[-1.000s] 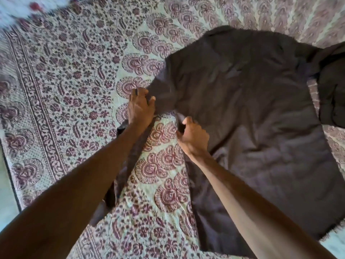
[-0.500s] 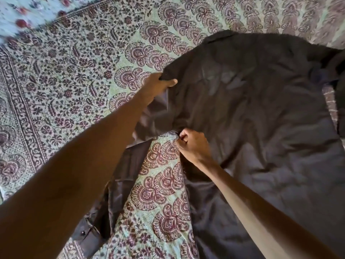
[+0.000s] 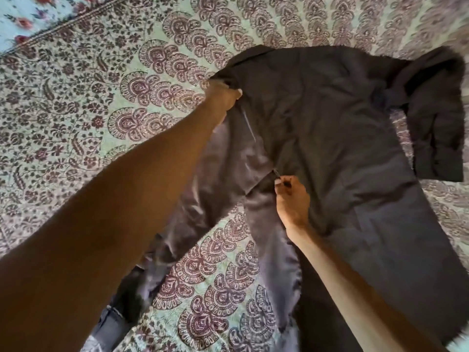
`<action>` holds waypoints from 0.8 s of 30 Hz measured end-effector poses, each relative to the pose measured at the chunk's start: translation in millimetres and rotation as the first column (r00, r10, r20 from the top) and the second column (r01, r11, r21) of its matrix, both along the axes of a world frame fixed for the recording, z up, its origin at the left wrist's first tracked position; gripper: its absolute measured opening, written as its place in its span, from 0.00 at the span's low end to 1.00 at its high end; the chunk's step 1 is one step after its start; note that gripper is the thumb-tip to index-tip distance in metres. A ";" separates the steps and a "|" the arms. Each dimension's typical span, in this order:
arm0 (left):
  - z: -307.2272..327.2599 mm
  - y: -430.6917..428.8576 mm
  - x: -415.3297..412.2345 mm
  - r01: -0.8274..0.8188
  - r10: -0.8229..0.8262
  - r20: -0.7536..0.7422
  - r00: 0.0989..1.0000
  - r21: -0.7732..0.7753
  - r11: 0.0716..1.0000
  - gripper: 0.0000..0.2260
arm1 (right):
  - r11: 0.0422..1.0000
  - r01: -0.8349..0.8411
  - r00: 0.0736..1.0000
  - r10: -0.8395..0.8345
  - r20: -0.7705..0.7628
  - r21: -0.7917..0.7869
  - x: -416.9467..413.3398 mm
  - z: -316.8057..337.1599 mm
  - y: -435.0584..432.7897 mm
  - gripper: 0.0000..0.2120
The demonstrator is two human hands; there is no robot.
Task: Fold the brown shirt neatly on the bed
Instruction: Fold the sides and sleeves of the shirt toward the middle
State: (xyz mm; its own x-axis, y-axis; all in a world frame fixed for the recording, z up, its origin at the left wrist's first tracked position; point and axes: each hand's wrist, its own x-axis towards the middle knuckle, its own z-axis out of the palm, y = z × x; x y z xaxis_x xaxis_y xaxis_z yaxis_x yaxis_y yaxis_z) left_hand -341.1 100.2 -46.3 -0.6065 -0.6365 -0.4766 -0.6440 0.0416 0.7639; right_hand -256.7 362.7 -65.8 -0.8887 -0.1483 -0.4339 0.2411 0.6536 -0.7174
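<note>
The brown shirt (image 3: 342, 138) lies spread back-side up on the bed, collar toward the far side. My left hand (image 3: 223, 97) grips the shirt at its left shoulder, with the left sleeve (image 3: 177, 224) trailing down toward me, its cuff under my forearm. My right hand (image 3: 291, 199) pinches the fabric at the armpit seam, where sleeve meets body. The shirt's left side edge is lifted a little, showing a lighter inner face. The right sleeve (image 3: 436, 118) lies bunched at the far right.
A patterned maroon-and-green bedspread (image 3: 101, 97) covers the bed under the shirt. A floral light-blue sheet (image 3: 22, 19) shows at the top left corner. My forearms cross the lower half of the view.
My left hand has moved up from the sleeve's lower part to the shoulder, carrying the sleeve fabric inward. My right hand has stayed pinched at the armpit.
</note>
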 end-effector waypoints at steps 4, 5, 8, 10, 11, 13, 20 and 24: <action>1.2 17.2 -9.4 0.035 -0.035 0.052 0.998 -0.003 0.999 0.18 | 0.989 -0.025 0.998 0.034 -0.057 0.149 -22.4 -4.5 17.6 0.10; -1.6 16.1 -10.9 0.044 -0.045 0.057 0.997 0.010 0.999 0.18 | 0.984 -0.043 0.997 0.054 -0.056 0.175 -24.9 -7.0 19.8 0.11; -3.3 14.1 -11.0 0.038 -0.039 0.089 0.995 0.018 0.999 0.19 | 0.972 -0.114 0.988 0.132 -0.080 0.204 -24.9 -9.9 22.5 0.13; -0.6 19.4 -8.5 0.033 -0.023 0.125 0.992 -0.074 0.997 0.19 | 0.969 -0.136 0.984 0.156 -0.083 0.208 -22.5 -7.2 24.4 0.15; 1.5 24.6 -5.6 0.047 -0.021 0.152 0.988 -0.166 0.985 0.19 | 0.969 -0.144 0.984 0.163 -0.079 0.203 -20.2 -6.5 26.3 0.17; 5.2 39.0 5.8 0.032 0.031 0.172 0.985 -0.347 0.937 0.20 | 0.972 -0.160 0.983 0.174 -0.066 0.173 -14.4 -3.9 31.3 0.20; -4.6 135.9 104.4 0.181 -0.114 0.142 0.983 -0.694 0.697 0.16 | 0.943 -0.256 0.967 0.253 0.042 0.213 29.7 22.3 80.4 0.23; -8.7 198.1 167.2 0.373 -0.367 0.158 0.917 -0.669 0.643 0.12 | 0.876 -0.370 0.929 0.344 0.137 0.309 67.7 25.9 119.5 0.23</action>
State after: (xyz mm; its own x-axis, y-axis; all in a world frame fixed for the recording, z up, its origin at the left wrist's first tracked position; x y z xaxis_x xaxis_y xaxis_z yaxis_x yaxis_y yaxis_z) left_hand -173.9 298.3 -55.0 -0.8619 -0.5069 -0.0161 -0.4647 0.7765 0.4255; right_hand -189.0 482.2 -39.8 -0.7646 -0.2895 -0.5758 -0.0082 0.8978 -0.4404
